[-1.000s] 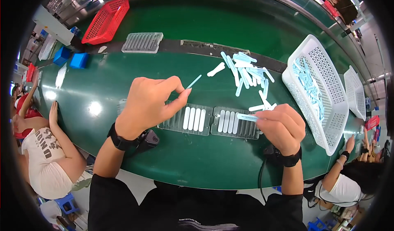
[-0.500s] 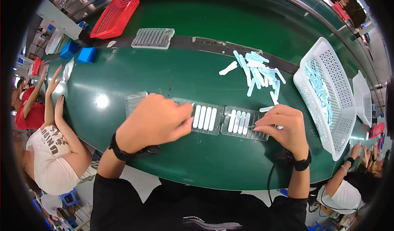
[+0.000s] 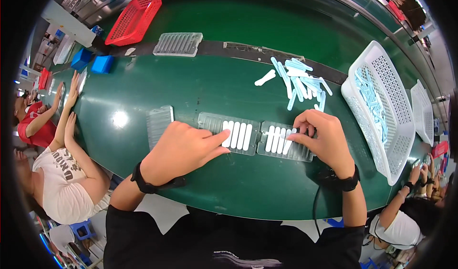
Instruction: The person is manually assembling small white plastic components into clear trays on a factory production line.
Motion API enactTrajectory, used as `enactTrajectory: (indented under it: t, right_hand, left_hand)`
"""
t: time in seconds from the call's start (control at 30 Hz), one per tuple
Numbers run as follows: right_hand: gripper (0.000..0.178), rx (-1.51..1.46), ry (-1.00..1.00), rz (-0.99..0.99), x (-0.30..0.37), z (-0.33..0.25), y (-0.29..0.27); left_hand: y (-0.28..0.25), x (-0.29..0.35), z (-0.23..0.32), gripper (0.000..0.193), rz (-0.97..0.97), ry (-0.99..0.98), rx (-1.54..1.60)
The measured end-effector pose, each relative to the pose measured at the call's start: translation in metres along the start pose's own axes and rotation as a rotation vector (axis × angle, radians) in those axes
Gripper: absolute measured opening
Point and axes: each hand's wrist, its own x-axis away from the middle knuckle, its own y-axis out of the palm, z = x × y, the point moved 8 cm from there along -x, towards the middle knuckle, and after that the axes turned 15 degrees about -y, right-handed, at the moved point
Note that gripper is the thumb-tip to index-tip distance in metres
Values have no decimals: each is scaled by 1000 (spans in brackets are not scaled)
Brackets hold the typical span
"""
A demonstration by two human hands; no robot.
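Stick under right hand: the white stick (image 3: 286, 148) leans out of line with its neighbours over the right tray (image 3: 301, 150); our right hand (image 3: 328, 134) appears to pinch its upper end between thumb and forefinger.
Stick under left hand: our left hand (image 3: 183, 147) touches the leftmost stick (image 3: 224, 125) in the left tray (image 3: 209, 122); we cannot tell whether thumb and finger pinch it or only press it.
Slot risk: if we let go at that slant, the stick could ride up on a rib or knock its neighbour out of line.
Tray risk: the two trays sit end to end, so a hard push by either hand could slide both.
Wrist risk: our left wrist could nudge the third tray (image 3: 160, 122) beside it.
White basket (image 3: 353, 97): holds many pale blue sticks.
Loose pile (image 3: 299, 82): blue and white sticks crossed over each other on the table (image 3: 229, 183); a careless tug could scatter them.
Far tray (image 3: 178, 44): clear and ribbed, near the red basket (image 3: 121, 36).
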Motion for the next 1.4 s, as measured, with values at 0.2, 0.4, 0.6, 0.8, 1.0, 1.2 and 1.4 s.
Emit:
enactTrajectory:
  t: [0.2, 0.4, 0.6, 0.8, 1.0, 1.2, 1.4]
  right_hand:
    - [32, 355, -390, 37, 19, -42, -9]
    - [47, 663, -311, -139, 30, -57, 1]
    - [39, 759, -444, -163, 44, -69, 15]
    - [35, 756, -405, -146, 41, -71, 15]
    - [19, 795, -534, -145, 47, -75, 19]
    - [22, 478, -436, -13, 32, -70, 4]
    - [38, 87, -5, 242, -1, -48, -13]
  left_hand:
    - [5, 5, -21, 42, -25, -25, 120]
    - [5, 5, -24, 50, -65, 29, 92]
    - [3, 4, -20, 48, -121, 125, 27]
    - [-10, -56, -10, 33, 34, 95, 212]
    - [4, -149, -17, 25, 79, -61, 159]
    - [36, -151, -33, 24, -231, -229, 255]
    - [20, -125, -25, 16, -346, -162, 491]
